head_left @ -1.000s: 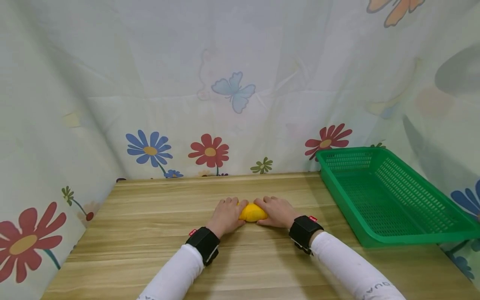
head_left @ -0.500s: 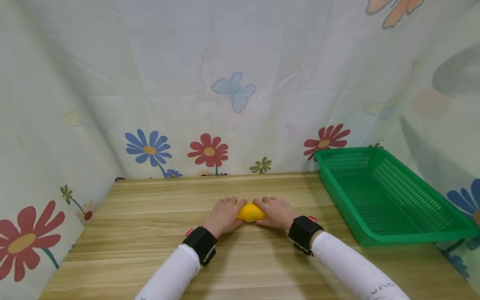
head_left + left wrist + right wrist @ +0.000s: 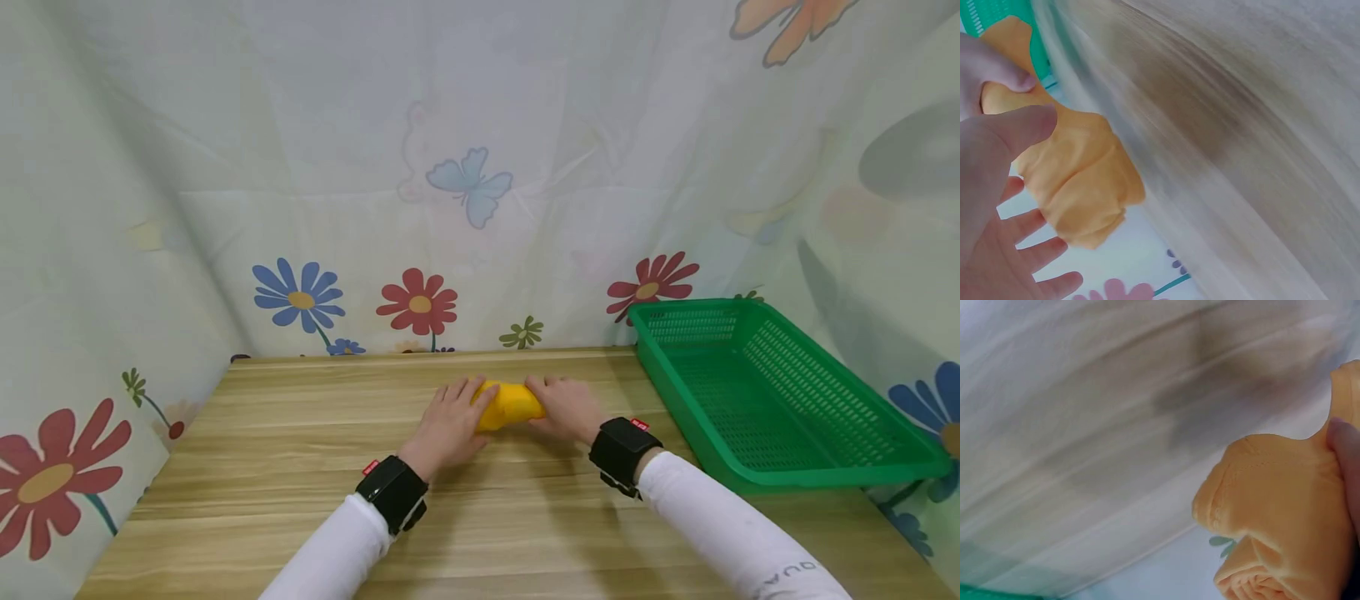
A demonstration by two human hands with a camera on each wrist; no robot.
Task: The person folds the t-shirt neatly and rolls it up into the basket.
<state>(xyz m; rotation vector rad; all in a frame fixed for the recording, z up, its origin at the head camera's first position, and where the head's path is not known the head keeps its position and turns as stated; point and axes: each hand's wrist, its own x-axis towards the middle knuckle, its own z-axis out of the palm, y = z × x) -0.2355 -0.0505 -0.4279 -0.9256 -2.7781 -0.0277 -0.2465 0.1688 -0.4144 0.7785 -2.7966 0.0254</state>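
A bunched roll of yellow cloth with stitched seams (image 3: 512,405), apparently a rolled garment, is held between my two hands near the table's middle. My left hand (image 3: 448,423) has hold of its left end; in the left wrist view the left thumb (image 3: 1035,125) lies across the cloth, while the other fingers spread along its edge. At the right end, my right hand (image 3: 572,406) grips the cloth. In the right wrist view a thumb (image 3: 1344,447) presses into the cloth (image 3: 1279,500), whose lower part shows rolled folds. Most right fingers are hidden.
A green plastic basket with perforated sides (image 3: 750,400) stands on the right of the wooden table (image 3: 315,433). A white curtain printed with flowers and butterflies (image 3: 337,167) hangs behind the table and along its sides.
Both hands have shifted slightly away from me with the yellow cloth, which looks raised and tilted up to the right. More of the roll shows between the hands now.
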